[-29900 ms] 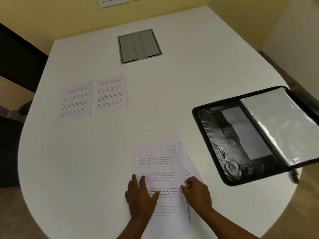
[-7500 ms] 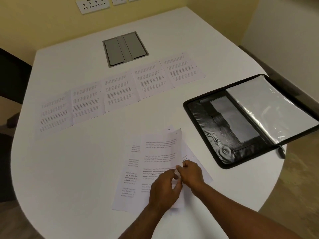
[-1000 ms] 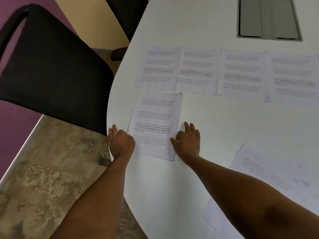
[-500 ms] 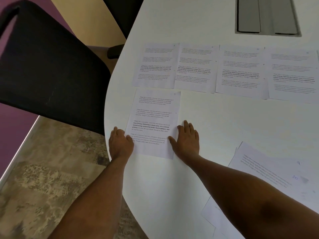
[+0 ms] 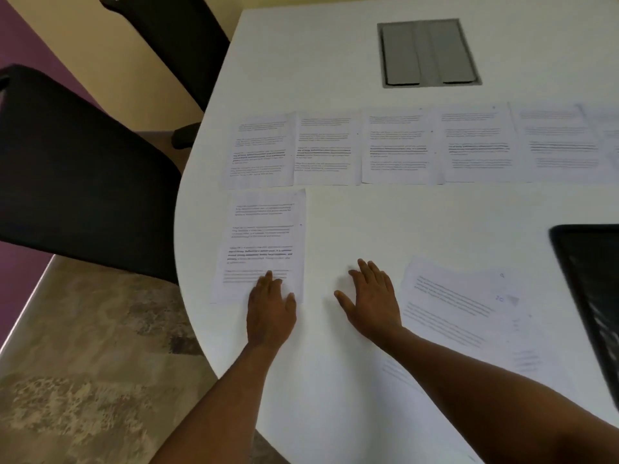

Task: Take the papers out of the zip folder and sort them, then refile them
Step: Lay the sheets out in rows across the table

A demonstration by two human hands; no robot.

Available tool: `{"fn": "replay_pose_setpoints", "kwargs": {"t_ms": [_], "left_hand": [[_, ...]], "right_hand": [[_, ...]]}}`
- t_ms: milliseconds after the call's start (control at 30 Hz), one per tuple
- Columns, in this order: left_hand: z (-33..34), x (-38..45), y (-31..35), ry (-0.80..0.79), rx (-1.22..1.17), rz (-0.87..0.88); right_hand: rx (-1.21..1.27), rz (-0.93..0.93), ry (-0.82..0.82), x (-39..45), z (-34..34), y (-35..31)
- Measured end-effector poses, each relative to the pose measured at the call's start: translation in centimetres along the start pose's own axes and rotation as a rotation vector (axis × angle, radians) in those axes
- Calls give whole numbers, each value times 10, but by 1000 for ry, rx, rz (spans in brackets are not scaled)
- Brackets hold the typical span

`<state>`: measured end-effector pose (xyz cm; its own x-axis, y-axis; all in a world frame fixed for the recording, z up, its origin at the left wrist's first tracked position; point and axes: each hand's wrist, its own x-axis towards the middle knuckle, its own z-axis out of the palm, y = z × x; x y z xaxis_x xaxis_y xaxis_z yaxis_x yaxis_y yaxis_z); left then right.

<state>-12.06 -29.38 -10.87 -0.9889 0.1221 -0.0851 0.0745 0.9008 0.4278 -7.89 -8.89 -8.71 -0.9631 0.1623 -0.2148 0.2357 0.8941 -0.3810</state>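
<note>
Nearest to me, both bare forearms reach up from the bottom edge over the smooth white table [image 5: 418, 216], whose rim curves round on the left. My left hand [image 5: 269, 309] lies flat, fingers straight and together, its fingertips pressing the lower edge of a single printed sheet [image 5: 264, 229]; it grips nothing. My right hand [image 5: 371, 299] is spread palm-down on bare tabletop just right of that sheet, fingers fanned and relaxed, holding nothing and clear of any paper. To its right sits a loose, skewed pile of unsorted pages [image 5: 469, 316], thin white sheets overlapping at angles, with small blue handwritten marks near one corner that I cannot read. At the far right edge a corner of the black zip folder [image 5: 593, 289] shows, glossy and wrinkled, with a rounded rim; most of it is cut off. The single sheet under my left hand is a flat upright rectangle with blocks of blurred type, its top edge just below a row of sorted pages [image 5: 402, 149], which lie side by side, edges touching or slightly overlapping, running off to the right. Beyond the row, a grey metal cable hatch [image 5: 428, 51] with two flaps is set flush into the tabletop. Left of the table stand two black office chairs [image 5: 83, 182] on mottled beige flooring.
</note>
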Motion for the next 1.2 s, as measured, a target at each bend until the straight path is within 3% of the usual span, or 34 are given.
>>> {"fn": "replay_pose_setpoints", "kwargs": {"t_ms": [400, 533, 800, 1200], "left_hand": [[39, -100, 106, -255, -22, 186], [49, -118, 128, -365, 8, 117], [61, -131, 158, -351, 162, 2], [62, -123, 178, -423, 8, -233]], "right_hand": [[104, 274, 85, -132, -23, 112], [170, 365, 125, -165, -28, 137], [334, 577, 88, -190, -27, 158], [581, 807, 72, -169, -33, 166]]}}
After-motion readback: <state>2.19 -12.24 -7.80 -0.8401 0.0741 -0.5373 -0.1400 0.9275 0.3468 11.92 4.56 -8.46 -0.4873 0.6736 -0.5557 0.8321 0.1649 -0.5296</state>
